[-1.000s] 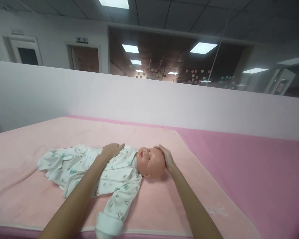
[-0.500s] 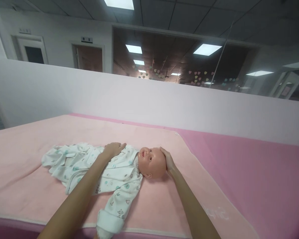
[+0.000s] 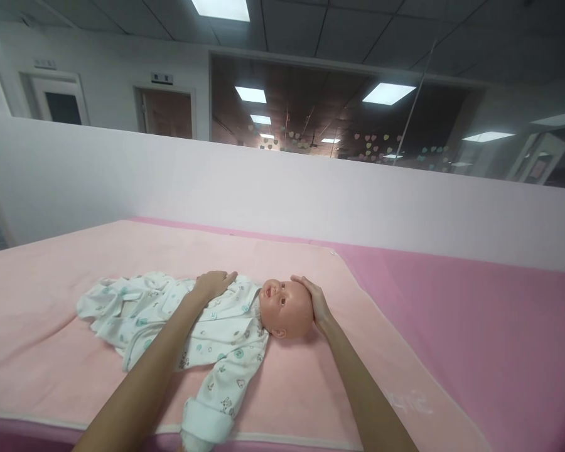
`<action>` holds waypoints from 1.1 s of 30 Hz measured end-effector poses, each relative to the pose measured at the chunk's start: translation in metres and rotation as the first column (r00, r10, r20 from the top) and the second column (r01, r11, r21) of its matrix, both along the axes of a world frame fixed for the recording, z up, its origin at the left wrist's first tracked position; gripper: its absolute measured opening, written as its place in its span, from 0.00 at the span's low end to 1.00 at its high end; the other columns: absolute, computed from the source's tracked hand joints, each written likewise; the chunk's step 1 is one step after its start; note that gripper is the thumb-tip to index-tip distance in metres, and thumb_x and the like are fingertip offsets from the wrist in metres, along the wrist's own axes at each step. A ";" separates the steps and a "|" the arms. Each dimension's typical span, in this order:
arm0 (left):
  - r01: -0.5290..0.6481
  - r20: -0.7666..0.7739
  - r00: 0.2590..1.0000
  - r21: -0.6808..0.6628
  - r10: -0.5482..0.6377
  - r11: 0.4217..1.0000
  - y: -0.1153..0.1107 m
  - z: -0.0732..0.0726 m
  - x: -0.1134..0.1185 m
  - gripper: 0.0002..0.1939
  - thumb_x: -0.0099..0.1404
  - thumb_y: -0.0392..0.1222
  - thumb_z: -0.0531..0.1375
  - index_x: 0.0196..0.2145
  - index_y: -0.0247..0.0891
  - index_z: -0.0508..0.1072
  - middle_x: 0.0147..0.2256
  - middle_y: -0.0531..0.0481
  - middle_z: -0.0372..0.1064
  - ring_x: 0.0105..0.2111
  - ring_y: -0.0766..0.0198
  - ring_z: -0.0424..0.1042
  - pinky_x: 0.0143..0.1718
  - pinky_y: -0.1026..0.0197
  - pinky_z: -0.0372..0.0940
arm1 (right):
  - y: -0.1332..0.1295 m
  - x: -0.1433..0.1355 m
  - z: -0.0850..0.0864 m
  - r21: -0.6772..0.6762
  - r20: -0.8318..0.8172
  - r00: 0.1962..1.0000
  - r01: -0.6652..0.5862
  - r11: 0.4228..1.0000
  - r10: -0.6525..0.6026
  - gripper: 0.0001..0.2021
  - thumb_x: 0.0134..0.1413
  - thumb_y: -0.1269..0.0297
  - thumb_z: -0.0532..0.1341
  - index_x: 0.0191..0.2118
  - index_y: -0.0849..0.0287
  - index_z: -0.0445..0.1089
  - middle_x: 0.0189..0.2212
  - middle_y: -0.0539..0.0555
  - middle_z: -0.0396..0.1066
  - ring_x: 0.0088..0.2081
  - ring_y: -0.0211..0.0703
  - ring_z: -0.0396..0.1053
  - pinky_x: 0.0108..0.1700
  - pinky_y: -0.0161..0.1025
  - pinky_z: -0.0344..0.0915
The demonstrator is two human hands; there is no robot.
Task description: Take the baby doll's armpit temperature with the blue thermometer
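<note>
The left hand rests flat on the doll; the right hand loosely cups its head; uneven pressure from the right could roll the head.

Left forearm and right forearm are bare — slim, tapering.

A white partition runs across behind a pink surface. Beyond it, at the left, are a white door with a dark pane and a brownish doorway under a small sign. A wide window bears heart stickers below bright ceiling lights.
</note>
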State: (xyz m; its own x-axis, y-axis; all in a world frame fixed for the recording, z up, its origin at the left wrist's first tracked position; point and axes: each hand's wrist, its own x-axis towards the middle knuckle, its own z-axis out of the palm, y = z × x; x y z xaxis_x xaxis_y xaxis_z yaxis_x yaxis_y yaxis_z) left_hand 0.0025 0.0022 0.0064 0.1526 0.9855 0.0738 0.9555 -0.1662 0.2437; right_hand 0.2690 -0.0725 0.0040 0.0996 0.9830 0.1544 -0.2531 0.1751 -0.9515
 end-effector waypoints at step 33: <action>0.005 -0.028 1.000 0.014 -0.005 1.000 0.001 -0.001 -0.001 0.35 0.60 0.61 0.35 0.37 0.34 0.72 0.39 0.36 0.71 0.41 0.48 0.69 0.41 0.52 0.60 | 0.004 0.000 0.002 0.109 0.068 0.989 0.126 0.986 -0.134 0.14 0.41 0.56 0.63 0.35 0.54 0.73 0.44 0.50 0.70 0.47 0.46 0.65 0.50 0.40 0.58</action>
State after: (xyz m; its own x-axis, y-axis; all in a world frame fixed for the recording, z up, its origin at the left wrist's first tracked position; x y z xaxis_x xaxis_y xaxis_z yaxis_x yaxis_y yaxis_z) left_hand 0.0019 0.0028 0.0052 0.1596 0.9837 0.0830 0.9610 -0.1741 0.2148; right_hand 0.2691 -0.0682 0.0059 0.2099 0.9405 0.2674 -0.1502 0.3012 -0.9416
